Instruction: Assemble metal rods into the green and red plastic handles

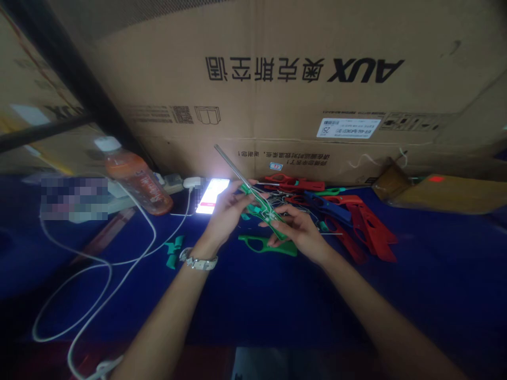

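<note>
Between my hands is an opened green stick lighter [259, 205], its long metal tube pointing up and left, with thin pale wires lying in the shell. My left hand [225, 214] is closed on the tube end of the shell. At the lower handle end, the fingers of my right hand [300, 233] grip it. Just below lies a green shell half [273, 247] with a trigger loop, on the blue table surface [253, 301]. Small green trigger pieces [174, 250] rest to the left of my left wrist.
Red lighter shells [366, 224], a blue shell [332, 208] and loose wired parts are heaped to the right. A lit phone [213, 195], a drink bottle [138, 177] and a white cable [109, 279] occupy the left. A large cardboard box [269, 100] stands behind.
</note>
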`<state>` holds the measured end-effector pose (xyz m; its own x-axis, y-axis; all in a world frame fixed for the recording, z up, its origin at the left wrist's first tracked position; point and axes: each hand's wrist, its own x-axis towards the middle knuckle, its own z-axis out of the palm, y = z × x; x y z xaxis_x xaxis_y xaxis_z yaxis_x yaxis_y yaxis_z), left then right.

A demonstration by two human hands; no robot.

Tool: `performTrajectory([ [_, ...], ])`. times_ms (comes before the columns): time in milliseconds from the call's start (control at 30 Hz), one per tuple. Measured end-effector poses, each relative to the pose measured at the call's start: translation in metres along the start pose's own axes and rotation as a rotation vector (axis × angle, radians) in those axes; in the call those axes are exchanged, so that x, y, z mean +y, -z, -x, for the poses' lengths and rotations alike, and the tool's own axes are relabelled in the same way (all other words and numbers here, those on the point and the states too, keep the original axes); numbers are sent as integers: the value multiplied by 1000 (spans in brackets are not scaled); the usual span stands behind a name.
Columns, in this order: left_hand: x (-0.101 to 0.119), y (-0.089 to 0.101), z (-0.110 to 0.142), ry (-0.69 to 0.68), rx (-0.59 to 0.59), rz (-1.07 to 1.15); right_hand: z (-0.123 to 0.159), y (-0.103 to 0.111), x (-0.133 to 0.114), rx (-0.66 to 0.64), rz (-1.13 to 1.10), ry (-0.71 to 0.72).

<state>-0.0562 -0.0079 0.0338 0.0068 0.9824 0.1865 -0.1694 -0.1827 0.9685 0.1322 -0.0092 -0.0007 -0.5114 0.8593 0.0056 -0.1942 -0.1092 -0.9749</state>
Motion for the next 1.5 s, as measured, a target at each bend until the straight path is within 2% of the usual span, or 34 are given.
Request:
performTrajectory([
  [367,1,8,-1,21,34,-48,0,1,2,0,-17,3],
  [467,3,14,-2,34,-29,-81,-1,1,2,3,-18,2],
  [633,3,25,-1,-4,-213,-99,0,1,0,-3,-4,5],
  [767,1,28,-1,-50,-253,-146,0,1,0,-5,-3,5],
  [967,-2,21,-3,-94,-172,-180,0,0,0,-10,2,3],
  [1233,-15,6,-5,-125,-9,-72,1,1,-4,-11,27,16],
  [1500,-18,-6,-4,-7,68,133,-1,2,-1,2,4,29],
])
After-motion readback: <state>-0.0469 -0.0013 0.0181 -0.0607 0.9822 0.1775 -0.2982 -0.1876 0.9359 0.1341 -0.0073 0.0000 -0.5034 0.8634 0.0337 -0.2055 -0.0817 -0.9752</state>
